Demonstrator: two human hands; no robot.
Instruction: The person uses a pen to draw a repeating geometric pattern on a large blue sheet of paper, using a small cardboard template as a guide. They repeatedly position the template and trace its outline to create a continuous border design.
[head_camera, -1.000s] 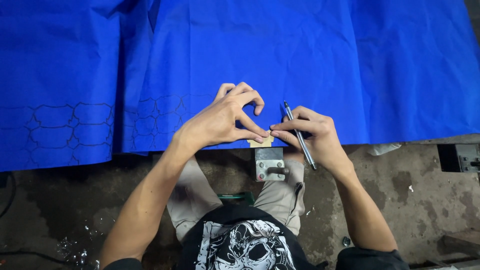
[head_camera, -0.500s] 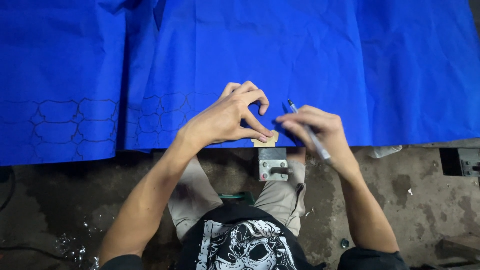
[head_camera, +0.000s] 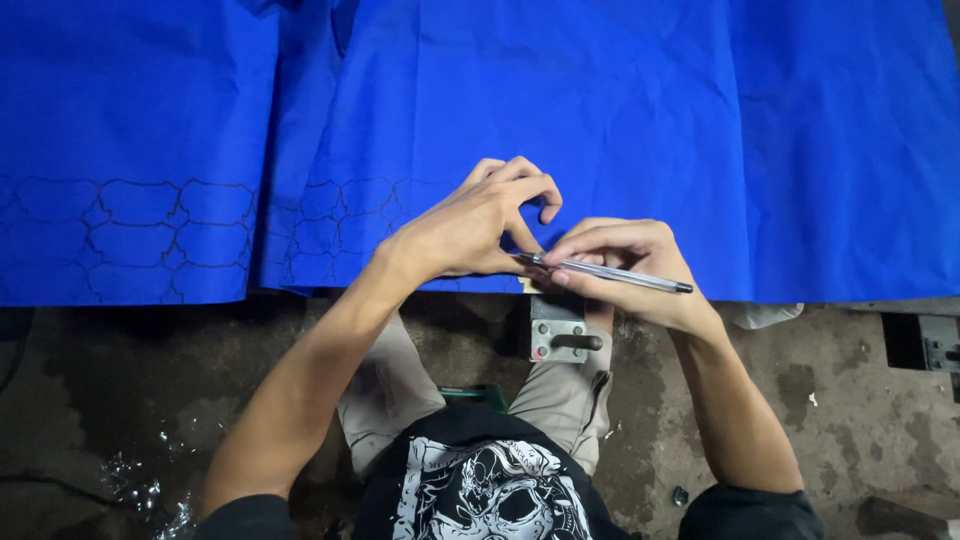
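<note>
The blue cloth (head_camera: 560, 110) under the fingertips looks like thin woven fabric, matt, mostly smooth with a few soft creases and folds. Off to the side of the left hand (head_camera: 470, 225) it carries dark inked outlines, flat, no shine. The pen (head_camera: 610, 272) pinched in the right hand (head_camera: 625, 270) is silvery and glossy, metal by the look of it, with a dark tip. Just below the fingers sits a small grey metal bracket (head_camera: 558, 328), dull and scuffed. The floor (head_camera: 150, 400) is rough concrete, stained, wet-looking in patches.
</note>
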